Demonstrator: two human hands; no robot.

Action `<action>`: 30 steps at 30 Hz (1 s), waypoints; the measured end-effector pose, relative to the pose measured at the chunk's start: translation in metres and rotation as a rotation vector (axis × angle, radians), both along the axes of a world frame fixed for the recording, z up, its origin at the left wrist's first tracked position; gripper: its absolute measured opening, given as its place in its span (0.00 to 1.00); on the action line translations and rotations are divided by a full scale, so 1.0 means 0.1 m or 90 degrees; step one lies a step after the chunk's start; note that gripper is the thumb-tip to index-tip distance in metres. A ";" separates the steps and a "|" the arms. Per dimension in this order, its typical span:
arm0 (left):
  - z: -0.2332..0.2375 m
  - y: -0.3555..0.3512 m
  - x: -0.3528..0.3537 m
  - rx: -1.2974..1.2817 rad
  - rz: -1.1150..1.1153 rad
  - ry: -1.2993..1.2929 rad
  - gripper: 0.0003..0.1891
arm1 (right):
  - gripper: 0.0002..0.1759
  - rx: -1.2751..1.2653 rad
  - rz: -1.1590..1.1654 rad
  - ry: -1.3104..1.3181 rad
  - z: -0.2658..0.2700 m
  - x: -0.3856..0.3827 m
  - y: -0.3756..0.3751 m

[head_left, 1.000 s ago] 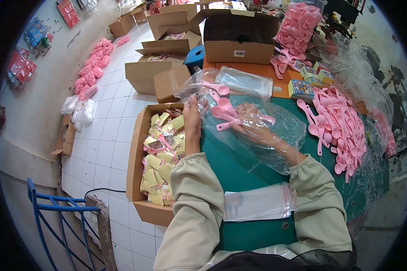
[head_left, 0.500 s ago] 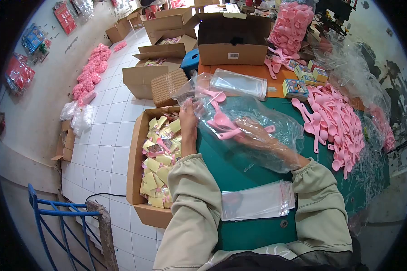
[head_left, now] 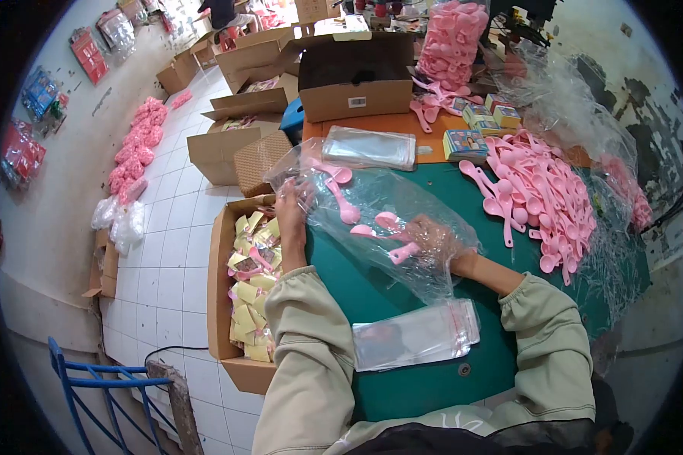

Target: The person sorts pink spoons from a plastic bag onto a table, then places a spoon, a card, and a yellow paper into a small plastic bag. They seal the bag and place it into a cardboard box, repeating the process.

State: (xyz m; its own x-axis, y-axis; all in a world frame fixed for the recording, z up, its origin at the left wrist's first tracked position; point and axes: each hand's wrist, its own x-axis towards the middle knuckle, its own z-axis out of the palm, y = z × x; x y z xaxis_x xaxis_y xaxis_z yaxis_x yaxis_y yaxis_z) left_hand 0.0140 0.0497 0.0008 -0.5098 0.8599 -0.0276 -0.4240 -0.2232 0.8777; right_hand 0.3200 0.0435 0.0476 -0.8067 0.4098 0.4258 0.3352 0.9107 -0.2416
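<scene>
A large clear plastic bag [head_left: 372, 193] with several pink spoons [head_left: 347, 208] inside is stretched above the green table. My left hand [head_left: 291, 203] is closed on the bag's left edge, beside the open carton. Inside the bag, my right hand [head_left: 432, 239] shows blurred through the film, fingers curled. A pink spoon [head_left: 404, 252] sticks out by its fingers. Below the bag lies a stack of clear packets [head_left: 413, 337]. Under my left forearm stands a carton [head_left: 220, 303] filled with small packs [head_left: 249, 318] of yellow card and pink spoons.
To the right is a heap of pink spoons [head_left: 542, 201], with crumpled plastic [head_left: 622, 258] beyond it. Small card stacks [head_left: 465, 144], more clear packets [head_left: 368, 146] and an open brown box [head_left: 357, 95] stand at the back. A blue metal rail [head_left: 106, 379] is at lower left.
My right hand has drawn back to the right within the bag, and the spoons in it have spread apart. My left hand still grips the bag's edge. The whole view has shifted slightly.
</scene>
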 end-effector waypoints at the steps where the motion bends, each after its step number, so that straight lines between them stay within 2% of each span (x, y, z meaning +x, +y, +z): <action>1: 0.00 -0.01 -0.01 -0.011 0.002 0.012 0.20 | 0.21 -0.004 -0.003 0.005 -0.02 0.01 0.02; 8: 0.02 -0.01 0.00 0.010 0.018 -0.007 0.18 | 0.15 0.180 0.038 -0.050 -0.08 0.20 -0.15; 12: 0.00 -0.04 0.01 0.026 0.009 -0.004 0.18 | 0.13 0.180 0.083 -0.018 0.10 0.31 -0.10; 17: -0.01 -0.04 0.01 0.006 0.026 -0.006 0.17 | 0.10 0.065 0.081 -0.058 0.56 0.84 -0.18; 22: -0.10 0.01 -0.03 0.000 0.041 0.001 0.15 | 0.10 0.150 -0.048 -0.079 0.82 1.66 0.34; 23: -0.07 0.00 -0.01 0.010 0.043 -0.011 0.15 | 0.11 0.165 -0.099 -0.117 0.86 1.81 0.47; 24: -0.08 -0.01 0.01 0.008 0.043 -0.013 0.15 | 0.13 0.191 -0.218 -0.167 0.95 1.83 0.54; 26: -0.08 -0.01 0.01 0.011 0.050 -0.012 0.16 | 0.15 0.508 -0.350 -0.109 1.01 1.73 0.59; 29: 0.00 -0.03 0.06 0.011 0.070 -0.020 0.17 | 0.18 0.346 -0.373 -0.143 0.84 1.59 0.33; 30: 0.01 -0.03 0.05 0.003 0.063 -0.006 0.17 | 0.18 0.041 -0.262 -0.177 0.79 1.49 0.26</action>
